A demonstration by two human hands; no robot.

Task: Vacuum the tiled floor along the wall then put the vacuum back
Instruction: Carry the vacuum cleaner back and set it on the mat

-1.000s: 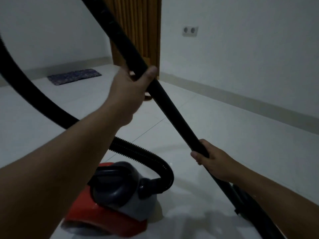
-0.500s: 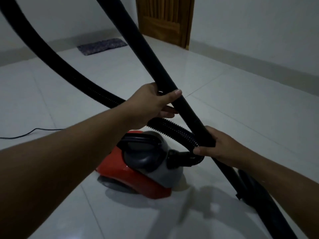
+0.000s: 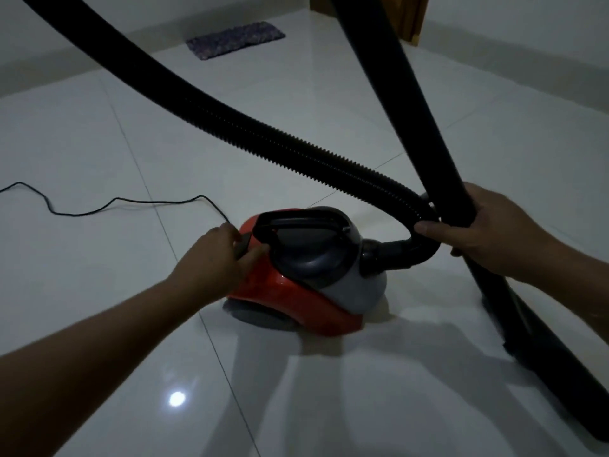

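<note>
A red and grey canister vacuum [image 3: 329, 291] with a dark carry handle sits on the white tiled floor [image 3: 99, 143] in mid frame. Its black ribbed hose [image 3: 263, 140] arcs up to the top left. My right hand [image 3: 481, 232] is shut around the black rigid wand [image 3: 408, 103], which slants down to the floor head [image 3: 560, 367] at the lower right. My left hand [image 3: 217, 255] rests on the back of the vacuum body, fingers touching a dark button there, holding nothing.
A thin black power cord [image 3: 99, 206] snakes over the tiles from the left edge to the vacuum. A patterned mat [image 3: 235, 39] lies by the far wall. A wooden door frame [image 3: 408, 18] stands at the top right beside the wall skirting.
My left hand let go of the wand and dropped to the back of the vacuum body. My view tilted down and came closer. The right hand kept its grip on the wand.
</note>
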